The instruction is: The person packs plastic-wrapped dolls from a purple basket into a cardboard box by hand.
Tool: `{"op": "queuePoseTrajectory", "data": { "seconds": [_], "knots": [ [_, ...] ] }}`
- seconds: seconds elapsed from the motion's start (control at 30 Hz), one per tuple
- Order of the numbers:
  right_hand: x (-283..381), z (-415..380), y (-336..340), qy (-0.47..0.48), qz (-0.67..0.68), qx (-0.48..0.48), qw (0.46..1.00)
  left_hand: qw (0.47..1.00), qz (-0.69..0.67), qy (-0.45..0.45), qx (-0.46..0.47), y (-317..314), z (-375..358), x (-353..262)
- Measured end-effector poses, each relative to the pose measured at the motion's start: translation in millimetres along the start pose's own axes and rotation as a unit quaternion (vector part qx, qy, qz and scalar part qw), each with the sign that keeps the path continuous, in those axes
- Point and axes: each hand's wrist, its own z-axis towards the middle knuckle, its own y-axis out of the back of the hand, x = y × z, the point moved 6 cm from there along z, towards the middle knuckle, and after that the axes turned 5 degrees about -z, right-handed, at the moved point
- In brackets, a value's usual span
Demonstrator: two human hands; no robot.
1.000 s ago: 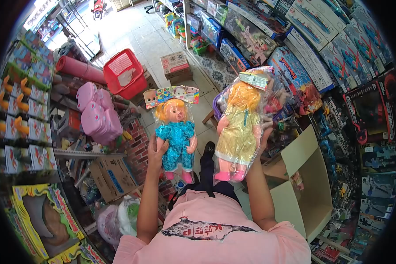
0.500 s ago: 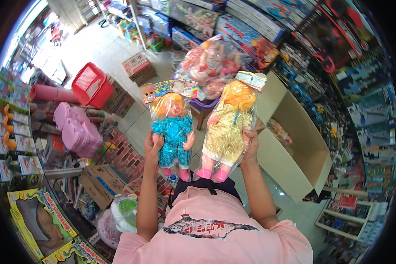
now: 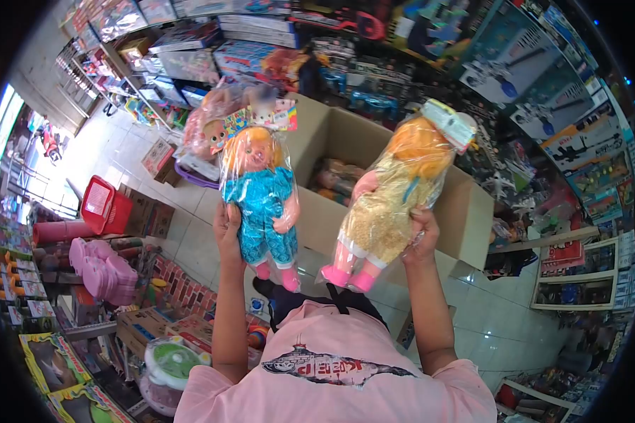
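My left hand (image 3: 227,224) grips the side of a doll in a blue dress (image 3: 263,204), packed in clear plastic with a printed header card (image 3: 271,117) on top. Its face points up toward me. In my right hand (image 3: 422,233) is a second bagged doll in a gold outfit (image 3: 381,211), with orange hair and pink shoes; its back is toward me and it leans to the right. Both dolls are held up side by side, apart from each other. Beyond them is an open cardboard box (image 3: 466,211) with bagged items (image 3: 337,175) inside, partly hidden by the dolls.
Behind the blue doll, more bagged dolls (image 3: 203,127) fill a purple tub (image 3: 194,176). At left are a red basket (image 3: 106,206), pink plastic pieces (image 3: 100,271) and cartons (image 3: 142,324). Boxed toys line the shelves (image 3: 257,32). A white rack (image 3: 575,278) stands at right.
My view and body have turned right, so the large box now lies straight behind the dolls. Both dolls stay in my hands, now farther apart, and the gold one tilts more to the right.
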Motion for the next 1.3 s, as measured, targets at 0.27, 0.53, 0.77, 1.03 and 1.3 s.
{"op": "queuePoseTrajectory", "data": {
  "seconds": [0.27, 0.53, 0.77, 1.03, 1.3],
  "knots": [
    [158, -19, 89, 0.14, -0.053, -0.046, 0.988, 0.999, 0.034, -0.002, 0.031, -100, -32, 75],
    [152, 47, 107, 0.082, -0.495, 0.049, 0.863, 0.998, 0.056, -0.021, -0.02, -99, -47, 73],
    [-1, 93, 186, -0.125, -0.699, 0.28, 0.646, 0.996, 0.061, -0.046, -0.046, -94, -37, 52],
    [-114, 85, 245, -0.242, -0.741, 0.327, 0.534, 0.994, 0.077, -0.032, -0.07, -83, -7, 56],
    [-116, 79, 259, -0.299, -0.81, 0.321, 0.388, 0.993, 0.094, -0.009, -0.065, -74, 25, 64]
  ]
}}
